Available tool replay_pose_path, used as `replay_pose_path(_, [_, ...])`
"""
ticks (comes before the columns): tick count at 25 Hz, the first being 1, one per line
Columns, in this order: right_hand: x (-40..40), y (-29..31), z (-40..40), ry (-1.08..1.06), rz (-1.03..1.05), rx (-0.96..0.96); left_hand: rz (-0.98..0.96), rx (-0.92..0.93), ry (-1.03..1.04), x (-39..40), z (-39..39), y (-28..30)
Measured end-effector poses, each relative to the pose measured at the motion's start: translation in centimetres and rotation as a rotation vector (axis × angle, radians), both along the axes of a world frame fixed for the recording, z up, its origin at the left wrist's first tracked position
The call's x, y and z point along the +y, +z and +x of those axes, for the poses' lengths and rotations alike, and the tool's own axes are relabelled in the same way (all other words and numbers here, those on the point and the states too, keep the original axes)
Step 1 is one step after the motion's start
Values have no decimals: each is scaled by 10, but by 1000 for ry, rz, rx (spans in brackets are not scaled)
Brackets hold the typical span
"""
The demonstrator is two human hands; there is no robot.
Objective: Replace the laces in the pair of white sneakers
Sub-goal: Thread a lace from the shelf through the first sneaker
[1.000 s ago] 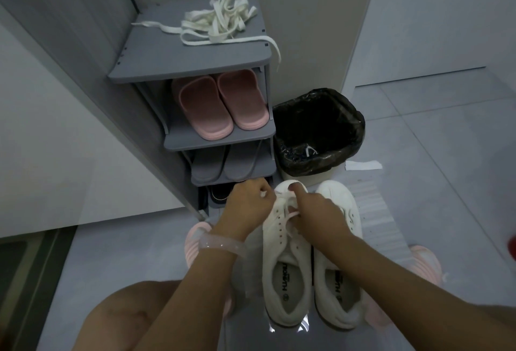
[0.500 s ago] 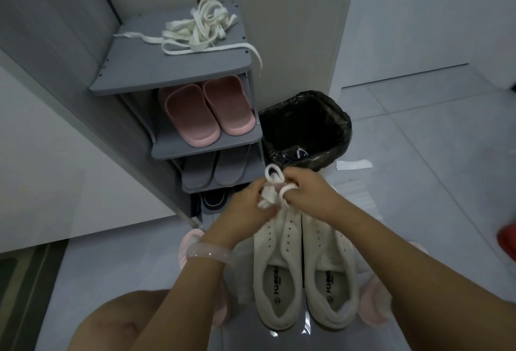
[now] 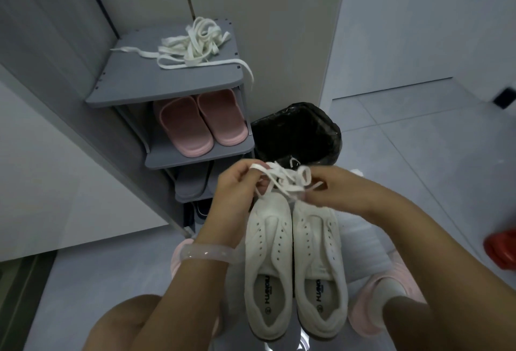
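Two white sneakers stand side by side on the floor, the left sneaker (image 3: 268, 261) and the right sneaker (image 3: 319, 264), both with bare eyelets. Above their toes I hold a bunched white lace (image 3: 284, 180). My left hand (image 3: 237, 185) pinches one end of it, and my right hand (image 3: 335, 188) grips the other side. A tangle of more white laces (image 3: 195, 43) lies on the top of the grey shoe rack (image 3: 156, 88).
Pink slippers (image 3: 201, 121) sit on the rack's second shelf, grey ones below. A bin with a black liner (image 3: 296, 132) stands right of the rack, just beyond my hands. My feet in pink slippers flank the sneakers. A red object (image 3: 502, 250) lies at the right edge.
The lace has come off the left sneaker and risen with both hands above the toes. My hands have since drawn apart, spreading the lace between them.
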State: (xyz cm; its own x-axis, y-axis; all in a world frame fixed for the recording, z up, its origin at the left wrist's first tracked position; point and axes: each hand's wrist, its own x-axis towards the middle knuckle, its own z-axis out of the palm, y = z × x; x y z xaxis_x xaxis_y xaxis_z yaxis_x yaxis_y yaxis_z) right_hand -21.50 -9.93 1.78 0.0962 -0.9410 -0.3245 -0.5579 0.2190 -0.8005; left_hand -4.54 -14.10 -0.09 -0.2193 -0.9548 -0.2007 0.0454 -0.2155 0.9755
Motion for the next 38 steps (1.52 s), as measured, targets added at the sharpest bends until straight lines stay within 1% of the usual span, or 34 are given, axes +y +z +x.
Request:
replay_pose_path(2, [8, -5, 5, 19, 33, -70, 0, -10, -57, 4, -2, 7])
replay_pose_path(4, [10, -10, 18, 13, 9, -218, 43, -14, -179, 11, -6, 11])
replay_pose_path(6, [9, -18, 33, -68, 1, -376, 67, -103, -313, 19, -9, 13])
replay_pose_path(7, [7, -20, 37, -121, 6, -402, 45, -179, -363, 21, -8, 13])
replay_pose_path(8, [4, -24, 39, -150, 15, -390, -6, -268, -400, 22, -6, 12])
replay_pose_path(10, [1, -30, 40, -173, 54, -400, -198, -489, -455, 19, 5, 11])
replay_pose_path(11, [1, -32, 40, -206, 81, -417, -286, -580, -449, 15, 12, 11])
replay_pose_path(13, [-5, -38, 40, -326, 153, -415, -360, -663, -353, 7, 30, 15])
replay_pose_path(15, [-23, -42, 33, -413, 187, -273, -388, -675, -251, -2, 47, 17])
replay_pose_path(16, [-38, -40, 28, -457, 147, -206, -404, -681, -217, -6, 53, 17])
replay_pose_path(18, [-69, -30, 15, -583, 15, -178, -432, -677, -177, -10, 60, 16])
replay_pose_path(19, [-84, -20, 11, -583, -39, -194, -444, -669, -165, -12, 61, 17])
replay_pose_path(20, [-96, -9, 7, -535, -51, -166, -459, -658, -162, -14, 62, 18])
replay_pose_path(21, [-106, -2, 3, -462, 1, -62, -476, -644, -161, -18, 64, 20])
replay_pose_path(23, [-113, 9, 1, -309, 156, 333, -482, -589, -152, -25, 67, 27])
replay_pose_path(24, [-113, 14, 4, -241, 182, 509, -460, -539, -133, -29, 70, 31])
replay_pose_path(25, [-113, 18, 7, -205, 153, 605, -427, -482, -114, -32, 73, 35])
replay_pose_path(26, [-114, 23, 13, -215, 81, 611, -395, -429, -101, -33, 76, 38])
replay_pose_path(27, [-116, 31, 20, -267, -33, 568, -375, -390, -94, -34, 79, 40])
replay_pose_path(29, [-129, 51, 38, -436, -362, 472, -355, -341, -76, -35, 85, 42])
replay_pose_path(30, [-138, 63, 48, -476, -524, 439, -345, -316, -56, -36, 89, 42])
replay_pose_path(31, [-150, 74, 59, -449, -639, 433, -330, -291, -33, -37, 93, 42])
replay_pose_path(32, [-161, 83, 71, -364, -695, 469, -311, -265, -16, -38, 97, 43])
replay_pose_path(33, [-174, 88, 82, -259, -706, 528, -292, -247, -9, -39, 100, 43])
replay_pose_path(35, [-198, 91, 100, -91, -651, 668, -267, -223, -11, -40, 103, 43])
replay_pose_path(36, [-208, 91, 107, -45, -613, 720, -257, -206, -4, -41, 104, 42])
replay_pose_path(38, [-224, 91, 118, -27, -551, 788, -240, -177, 13, -41, 106, 42])
